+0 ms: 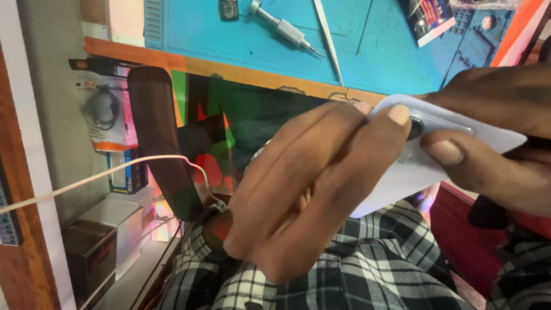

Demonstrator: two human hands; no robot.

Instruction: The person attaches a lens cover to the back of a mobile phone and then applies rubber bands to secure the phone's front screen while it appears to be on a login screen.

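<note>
Left hand [310,189] and right hand [493,138] both pinch white phone back [402,172] above lap; loose grip risks drop.

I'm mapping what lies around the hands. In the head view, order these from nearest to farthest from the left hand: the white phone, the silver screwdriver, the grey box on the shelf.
From the left hand:
1. White phone, touching its fingertips, held on the right.
2. Silver screwdriver, above on the blue mat.
3. Grey box, far lower left on the shelf.
</note>
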